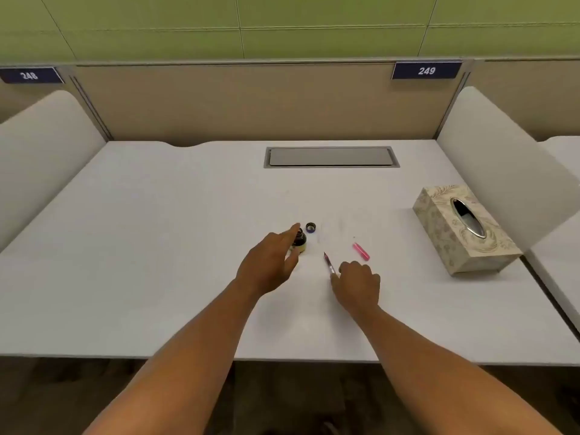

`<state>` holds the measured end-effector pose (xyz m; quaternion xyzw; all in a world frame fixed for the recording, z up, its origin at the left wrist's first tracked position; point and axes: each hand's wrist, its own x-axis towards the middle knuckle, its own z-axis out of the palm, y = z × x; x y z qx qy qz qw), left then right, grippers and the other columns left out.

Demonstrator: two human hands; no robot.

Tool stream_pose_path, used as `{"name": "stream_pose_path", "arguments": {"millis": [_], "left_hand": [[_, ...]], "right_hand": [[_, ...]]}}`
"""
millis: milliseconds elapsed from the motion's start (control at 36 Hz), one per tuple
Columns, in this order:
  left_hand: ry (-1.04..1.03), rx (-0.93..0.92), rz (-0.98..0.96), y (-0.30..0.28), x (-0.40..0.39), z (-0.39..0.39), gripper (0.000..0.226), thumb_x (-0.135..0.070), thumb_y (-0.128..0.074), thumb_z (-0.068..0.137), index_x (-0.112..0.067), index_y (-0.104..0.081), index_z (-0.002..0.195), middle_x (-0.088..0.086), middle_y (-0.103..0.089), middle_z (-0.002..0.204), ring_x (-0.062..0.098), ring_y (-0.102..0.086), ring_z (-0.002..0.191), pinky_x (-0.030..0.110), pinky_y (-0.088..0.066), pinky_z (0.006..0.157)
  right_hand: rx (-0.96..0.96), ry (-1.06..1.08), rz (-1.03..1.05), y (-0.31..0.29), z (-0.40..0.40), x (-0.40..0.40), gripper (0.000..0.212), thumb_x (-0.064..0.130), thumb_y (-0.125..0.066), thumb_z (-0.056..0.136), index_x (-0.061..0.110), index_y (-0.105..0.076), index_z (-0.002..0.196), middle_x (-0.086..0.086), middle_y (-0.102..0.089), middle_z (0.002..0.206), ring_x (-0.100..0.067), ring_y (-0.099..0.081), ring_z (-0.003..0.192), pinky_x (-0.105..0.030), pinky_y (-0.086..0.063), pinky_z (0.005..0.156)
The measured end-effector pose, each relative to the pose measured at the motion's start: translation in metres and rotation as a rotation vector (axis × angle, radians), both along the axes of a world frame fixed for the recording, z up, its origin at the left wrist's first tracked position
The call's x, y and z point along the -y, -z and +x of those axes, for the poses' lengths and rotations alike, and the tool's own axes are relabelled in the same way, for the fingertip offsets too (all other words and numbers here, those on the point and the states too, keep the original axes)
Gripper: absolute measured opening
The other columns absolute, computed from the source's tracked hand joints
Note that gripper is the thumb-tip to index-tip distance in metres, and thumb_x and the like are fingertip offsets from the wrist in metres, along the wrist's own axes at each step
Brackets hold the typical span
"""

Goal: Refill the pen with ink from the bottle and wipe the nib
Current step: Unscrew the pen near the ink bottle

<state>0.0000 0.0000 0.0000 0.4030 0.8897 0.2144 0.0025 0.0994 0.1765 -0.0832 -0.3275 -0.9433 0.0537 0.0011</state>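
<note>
Right hand (356, 285) around slim pink-barrelled pen (329, 265)

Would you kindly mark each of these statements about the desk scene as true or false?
1. The ink bottle has its cap screwed on. False: the cap lies on the desk just behind the bottle.
2. The right hand holds the pen. True.
3. The tissue box sits to the left of the bottle. False: it is far to the right.
4. The left hand is open beside the bottle. True.
5. A pink pen part lies on the desk, apart from both hands. True.
</note>
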Motion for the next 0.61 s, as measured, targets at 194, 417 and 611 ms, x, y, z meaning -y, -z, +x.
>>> {"name": "stream_pose_path", "arguments": {"millis": [194, 417, 611], "left_hand": [[-0.038, 0.012, -0.046, 0.0, 0.003, 0.0, 0.05, -0.038, -0.039, 0.104, -0.029, -0.032, 0.153, 0.003, -0.061, 0.099, 0.022, -0.056, 0.097, 0.033, -0.047, 0.073], [-0.042, 0.022, -0.007, 0.004, 0.007, -0.006, 0.062, -0.047, -0.036, 0.104, -0.031, -0.012, 0.158, -0.005, -0.061, 0.13, 0.018, -0.057, 0.107, 0.034, -0.05, 0.08], [-0.014, 0.012, -0.02, 0.007, 0.012, -0.012, 0.061, -0.046, -0.036, 0.104, -0.03, -0.013, 0.158, -0.006, -0.059, 0.136, 0.018, -0.057, 0.11, 0.037, -0.052, 0.084]], "right_hand": [[0.049, -0.023, 0.007, 0.001, -0.001, 0.001, 0.023, 0.034, -0.042, 0.097, 0.022, -0.062, 0.096, 0.004, -0.062, 0.094, -0.02, -0.059, 0.089, -0.033, -0.039, 0.073], [0.028, 0.032, -0.03, 0.009, -0.003, 0.004, 0.022, 0.022, -0.041, 0.094, 0.023, -0.063, 0.096, 0.005, -0.061, 0.092, -0.02, -0.059, 0.085, -0.033, -0.032, 0.07], [-0.146, 0.099, -0.081, 0.0, -0.008, 0.001, 0.025, 0.031, -0.044, 0.096, 0.023, -0.067, 0.101, 0.003, -0.066, 0.092, -0.022, -0.061, 0.089, -0.036, -0.039, 0.076]]}}
